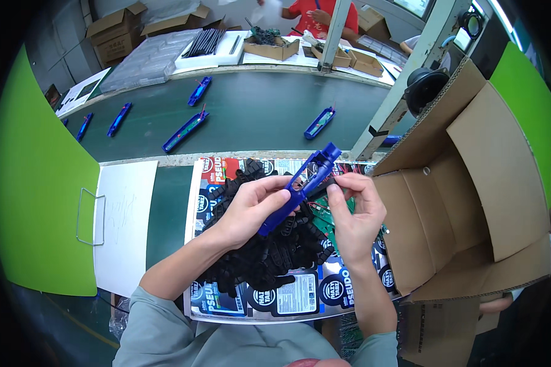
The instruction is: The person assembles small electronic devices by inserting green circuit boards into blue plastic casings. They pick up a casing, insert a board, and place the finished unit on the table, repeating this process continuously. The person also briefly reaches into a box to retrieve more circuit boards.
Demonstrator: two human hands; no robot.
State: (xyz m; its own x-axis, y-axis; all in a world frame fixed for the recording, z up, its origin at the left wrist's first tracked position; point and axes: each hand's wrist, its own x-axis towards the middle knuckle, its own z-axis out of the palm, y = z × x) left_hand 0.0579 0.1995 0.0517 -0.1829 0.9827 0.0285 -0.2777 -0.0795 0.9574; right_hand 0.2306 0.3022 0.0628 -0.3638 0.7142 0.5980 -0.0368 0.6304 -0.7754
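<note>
My left hand [249, 209] is closed around a long blue plastic housing [278, 220], tilted with its hollow end up and to the right. Close to the housing's upper part, my right hand [360, 227] pinches a small dark piece [330, 182] between thumb and fingers; its exact kind is hard to make out. Beneath both hands lies a heap of black plastic parts [251, 263] on a printed sheet [297, 309]. Green circuit boards [324, 227] with thin wires lie beside the heap, partly hidden by my right hand.
An open cardboard box [416, 226] stands at the right. Across the far side runs a green belt [251, 116] carrying several blue housings [185, 132]. A metal post [404, 92] rises at the right, and a green panel [43, 202] borders the left. A person in red [315, 18] stands beyond.
</note>
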